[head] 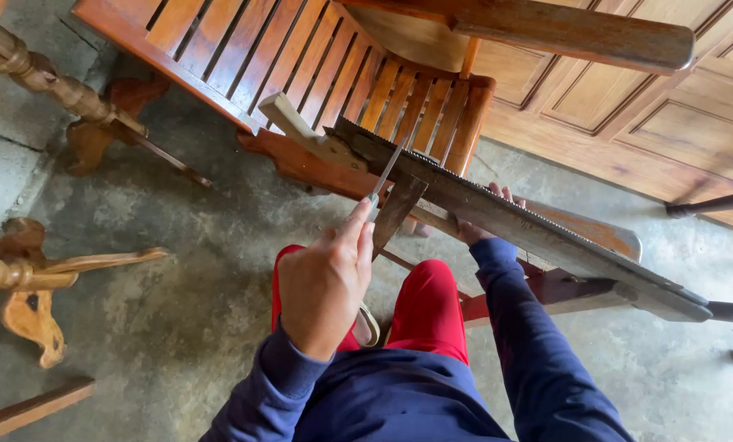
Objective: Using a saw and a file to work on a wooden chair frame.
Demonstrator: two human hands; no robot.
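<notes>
A long dark hand saw [538,237] lies slanted across the front edge of a slatted wooden chair [301,49], teeth upward, its pale wooden handle [305,135] at the upper left. My left hand [325,282] is closed around the near end of a thin metal file [389,168], whose tip rests on the saw's teeth. My right hand [483,219] reaches under the blade and grips it near the middle, with only the fingertips showing above the back edge. A dark wooden wedge [399,209] hangs below the blade between both hands.
Turned wooden furniture legs [47,82] and a carved piece [31,282] stand on the concrete floor at the left. A panelled wooden door [628,106] fills the upper right. My knees in red trousers [432,307] sit just under the saw.
</notes>
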